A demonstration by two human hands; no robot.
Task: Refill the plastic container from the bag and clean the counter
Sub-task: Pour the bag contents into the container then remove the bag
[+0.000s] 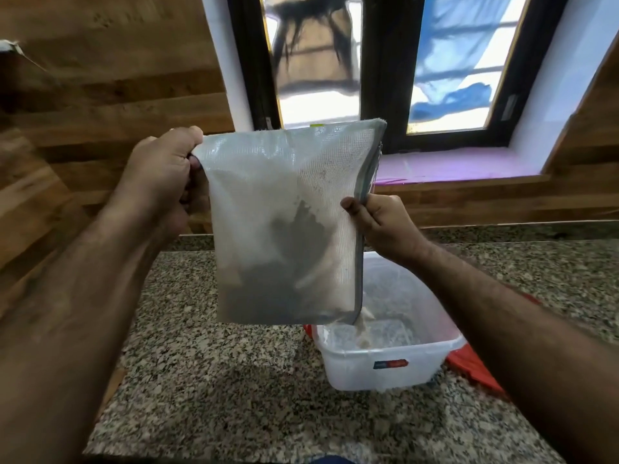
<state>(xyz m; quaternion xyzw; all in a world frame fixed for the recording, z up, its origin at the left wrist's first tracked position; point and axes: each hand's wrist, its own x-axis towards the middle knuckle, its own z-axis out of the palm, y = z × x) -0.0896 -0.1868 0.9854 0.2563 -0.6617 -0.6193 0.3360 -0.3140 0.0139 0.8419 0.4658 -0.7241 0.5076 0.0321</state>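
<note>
Translucent mesh-textured plastic, held up in both bare hands, fills the middle of the view: a zip-edged bag [284,222] turned on its side above a speckled granite counter [207,380]. The left hand [164,182] is closed around the bag's upper corner farthest from the zip, fingers curled tight over a bunched fold of the material. The right hand [382,222] pinches the grey zip edge partway down, thumb and fingers pressed together on it, lower than the left-hand grip. Below the right-hand pinch, the bag's lowest corner hangs open and a pale powder [363,329] spills from it. Directly beneath that corner sits the plastic container [378,360], a clear rectangular tub with no lid on, resting on the counter; powder lies heaped on its floor under the stream. More powder shows as a dark mass inside the bag between the two grips, settled toward the bottom edge. A red object [469,366] lies flat under and beside the container, on the side of the right forearm; what it is cannot be told. Beyond both hands, a dark-framed window [368,61] is set in a wood-panelled wall [100,95], with a purple sill [462,165] behind the right-hand grip.
</note>
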